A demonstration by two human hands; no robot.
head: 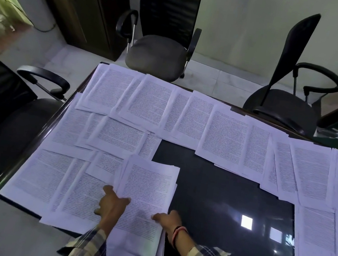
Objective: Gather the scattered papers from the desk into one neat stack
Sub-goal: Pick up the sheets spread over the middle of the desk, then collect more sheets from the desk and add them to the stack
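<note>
Printed white papers [222, 134] lie scattered and overlapping across a dark glossy desk [230, 196]. A thick stack of papers [147, 182] sits at the near middle, its sheets slightly fanned and its near end hanging over the desk's front edge. My left hand [111, 204] holds the stack's left edge, thumb on top of the top sheet. My right hand [168, 219] grips the stack's right edge, fingers on top. Both sleeves are plaid.
Loose sheets cover the desk's left side [52, 177], far edge and right side [320, 233]. A bare dark patch lies right of the stack. Three office chairs stand around: left [15, 115], far middle [158, 54], far right [284, 102]. A dark cabinet [77, 0] stands at the back.
</note>
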